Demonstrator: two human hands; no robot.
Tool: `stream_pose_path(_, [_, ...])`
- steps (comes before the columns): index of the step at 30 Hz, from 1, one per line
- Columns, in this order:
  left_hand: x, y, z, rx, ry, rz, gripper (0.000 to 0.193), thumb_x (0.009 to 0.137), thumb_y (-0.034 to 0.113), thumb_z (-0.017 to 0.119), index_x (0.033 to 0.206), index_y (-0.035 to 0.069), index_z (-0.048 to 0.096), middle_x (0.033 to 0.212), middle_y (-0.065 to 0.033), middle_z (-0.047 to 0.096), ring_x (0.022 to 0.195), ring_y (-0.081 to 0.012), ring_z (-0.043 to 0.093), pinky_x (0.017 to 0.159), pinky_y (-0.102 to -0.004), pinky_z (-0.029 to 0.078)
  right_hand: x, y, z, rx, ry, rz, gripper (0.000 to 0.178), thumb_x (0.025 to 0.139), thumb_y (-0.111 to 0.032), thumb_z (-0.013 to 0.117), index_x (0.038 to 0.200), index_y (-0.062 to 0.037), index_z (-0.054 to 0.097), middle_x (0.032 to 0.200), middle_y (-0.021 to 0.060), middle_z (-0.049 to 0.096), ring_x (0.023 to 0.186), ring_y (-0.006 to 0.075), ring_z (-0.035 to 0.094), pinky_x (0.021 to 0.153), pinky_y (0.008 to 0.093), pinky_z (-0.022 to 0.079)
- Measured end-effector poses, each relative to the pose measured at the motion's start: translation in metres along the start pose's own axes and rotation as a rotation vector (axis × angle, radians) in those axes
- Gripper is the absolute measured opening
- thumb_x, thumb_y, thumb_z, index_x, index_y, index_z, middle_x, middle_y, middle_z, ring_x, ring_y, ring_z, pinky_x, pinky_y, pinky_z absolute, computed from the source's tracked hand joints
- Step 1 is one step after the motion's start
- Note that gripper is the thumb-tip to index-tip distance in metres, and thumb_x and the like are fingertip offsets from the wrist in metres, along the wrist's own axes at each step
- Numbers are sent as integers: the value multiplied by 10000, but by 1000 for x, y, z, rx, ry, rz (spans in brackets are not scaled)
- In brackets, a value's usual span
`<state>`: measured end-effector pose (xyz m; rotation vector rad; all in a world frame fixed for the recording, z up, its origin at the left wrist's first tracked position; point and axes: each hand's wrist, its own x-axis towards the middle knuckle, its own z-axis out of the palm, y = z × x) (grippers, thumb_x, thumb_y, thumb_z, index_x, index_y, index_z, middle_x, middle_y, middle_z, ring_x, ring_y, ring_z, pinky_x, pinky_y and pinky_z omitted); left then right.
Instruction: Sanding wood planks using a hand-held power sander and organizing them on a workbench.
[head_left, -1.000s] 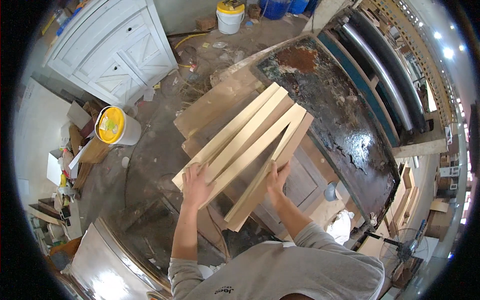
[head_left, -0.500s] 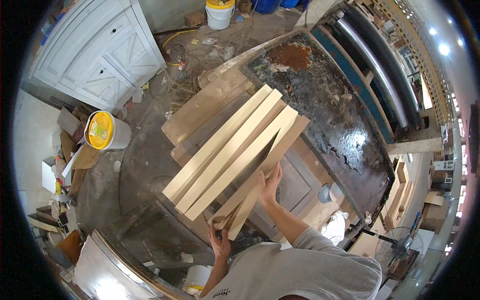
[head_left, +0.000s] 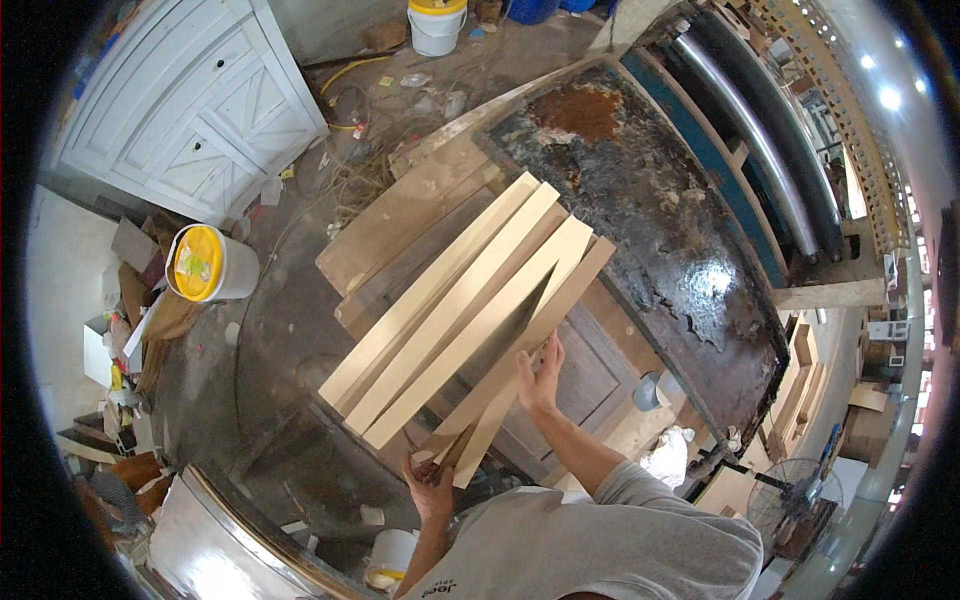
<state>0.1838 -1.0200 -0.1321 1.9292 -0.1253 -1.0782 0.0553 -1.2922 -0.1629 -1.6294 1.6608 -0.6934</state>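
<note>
Several long, pale wooden strips (head_left: 452,290) lie side by side on a slant, some fanned apart at their lower ends. My left hand (head_left: 430,487) curls round the lower end of the nearest wooden strip (head_left: 515,365), whose upward face is tan. Farther up the same strip, my right hand (head_left: 541,380) holds its right edge, thumb apart from the fingers; some fingertips are partly hidden. A narrow pale strip (head_left: 487,437) sticks out at an angle beneath it, between my two hands. Below the strips lies a grey-brown panelled board (head_left: 590,375).
A dark, crusted tabletop (head_left: 670,220) stands to the right, with metal rollers (head_left: 745,140) beyond it. White buckets with yellow lids (head_left: 230,268) stand left and at the back. A white cabinet (head_left: 190,110) is at the far left, a fan (head_left: 795,490) at lower right.
The strips have shifted slightly left and down in the picture. My left hand has moved a little left with the strip's end, and my right hand's thumb and fingers look wider apart.
</note>
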Motion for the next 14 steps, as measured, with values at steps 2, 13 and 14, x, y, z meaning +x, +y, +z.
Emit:
stream_pose_path(2, [8,-4,-3,1,19,0,814,865,32,801,1567,59,391,1087,-99,670,931,-207,655,869,-355,566,0,-5,-4,-5,-20,-3,839,1006,-204,677,1673,-25,199,1603,205,336,1476,372,324,1223,478,299])
stream_pose_path(13, [-1,-31,-32,83,-95,59,288,954,19,682,1238,37,636,1182,-99,640,877,-124,603,734,-282,512,2,8,-15,487,-69,189,890,1025,-215,684,1703,-111,117,1605,164,321,1451,341,383,1184,468,355])
stream_pose_path(14, [-6,-31,-33,176,-115,124,334,984,143,688,1315,115,645,1286,-110,651,1019,-166,642,841,-286,554,-1,21,-15,296,-74,101,896,1024,-219,688,1706,-123,115,1611,153,319,1457,338,379,1188,467,351])
